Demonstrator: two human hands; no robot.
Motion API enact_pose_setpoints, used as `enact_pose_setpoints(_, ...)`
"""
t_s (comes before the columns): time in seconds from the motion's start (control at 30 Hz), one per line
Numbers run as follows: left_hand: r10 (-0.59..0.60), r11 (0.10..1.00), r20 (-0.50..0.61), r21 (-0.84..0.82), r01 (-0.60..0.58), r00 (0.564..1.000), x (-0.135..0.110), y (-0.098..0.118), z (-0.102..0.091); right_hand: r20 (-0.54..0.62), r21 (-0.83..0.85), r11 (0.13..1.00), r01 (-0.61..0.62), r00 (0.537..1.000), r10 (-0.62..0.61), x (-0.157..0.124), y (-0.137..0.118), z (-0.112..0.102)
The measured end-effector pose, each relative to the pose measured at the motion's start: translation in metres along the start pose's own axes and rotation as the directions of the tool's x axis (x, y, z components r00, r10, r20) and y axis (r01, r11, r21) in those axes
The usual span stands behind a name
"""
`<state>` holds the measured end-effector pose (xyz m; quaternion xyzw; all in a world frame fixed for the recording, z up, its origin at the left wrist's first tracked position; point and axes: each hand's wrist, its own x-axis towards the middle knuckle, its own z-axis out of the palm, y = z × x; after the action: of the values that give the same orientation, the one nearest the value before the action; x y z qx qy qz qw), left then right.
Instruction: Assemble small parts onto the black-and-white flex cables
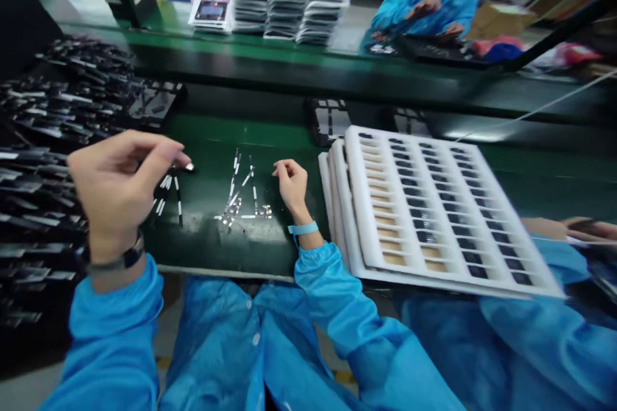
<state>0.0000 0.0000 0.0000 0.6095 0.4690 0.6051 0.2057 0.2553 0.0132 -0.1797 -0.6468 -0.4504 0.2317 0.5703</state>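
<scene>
My left hand [128, 183] is raised over the left of the green bench, thumb and fingers pinched on a thin black flex cable with a shiny end [189, 167]. Below its fingers show more black-and-white strips [178, 202]; whether they hang from the hand or lie on the bench I cannot tell. My right hand [292, 185] is closed, fingers curled, and what it holds, if anything, is hidden. Between my hands, several flex cables [234, 196] with small connector boards lie crossed on the bench. Beside my right hand stands a white foam tray [412, 205] with rows of slots, many holding black parts.
Large piles of black strips [43, 109] fill the left side. Flat dark devices [330, 121] lie under the raised shelf [270, 54], which carries stacked white trays [284, 6]. A co-worker in blue [429, 0] sits opposite; another person's sleeve [554, 347] is close on the right.
</scene>
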Motion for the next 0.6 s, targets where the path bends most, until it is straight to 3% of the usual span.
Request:
enact_pose_setpoints(0.03, 0.032, 0.999, 0.037, 0.007, -0.032, 0.999, 0.006, -0.023, -0.002, 0.022, -0.016, 1.0, 0.001, 1.0, -0.001, -0.003, 0.005, 0.004)
enact_pose_setpoints(0.1, -0.037, 0.997, 0.024, 0.062, 0.035, 0.999, 0.014, -0.077, -0.006, 0.056, -0.026, 1.0, -0.001, 0.998, 0.002, -0.006, 0.013, 0.009)
enact_pose_setpoints(0.17, -0.14, 0.962, 0.107, 0.252, 0.109, 0.984, 0.017, -0.131, -0.008, 0.058, -0.029, 0.999, -0.02, 0.998, 0.022, -0.005, 0.019, 0.011)
enact_pose_setpoints(0.27, -0.19, 0.871, 0.241, 0.489, 0.05, 0.952, 0.013, -0.19, -0.003, 0.016, 0.008, 0.999, -0.047, 0.999, 0.047, -0.002, 0.029, 0.011)
enact_pose_setpoints(0.33, -0.207, 0.828, 0.277, 0.56, 0.018, 0.938, 0.006, -0.209, 0.001, 0.0, 0.048, 0.997, -0.064, 0.998, 0.064, 0.001, 0.034, 0.01)
enact_pose_setpoints(0.43, -0.188, 0.806, 0.251, 0.592, 0.003, 0.949, -0.002, -0.219, -0.001, 0.003, 0.076, 0.992, -0.099, 0.995, 0.099, 0.003, 0.042, 0.01)
enact_pose_setpoints(0.53, -0.206, 0.758, 0.097, 0.645, 0.097, 0.974, -0.003, -0.224, -0.011, 0.011, 0.074, 0.991, -0.115, 0.993, 0.115, 0.004, 0.048, 0.009)
enact_pose_setpoints(0.6, -0.282, 0.701, 0.004, 0.683, 0.203, 0.959, -0.001, -0.23, -0.018, 0.026, 0.066, 0.991, -0.12, 0.993, 0.119, 0.004, 0.048, 0.008)
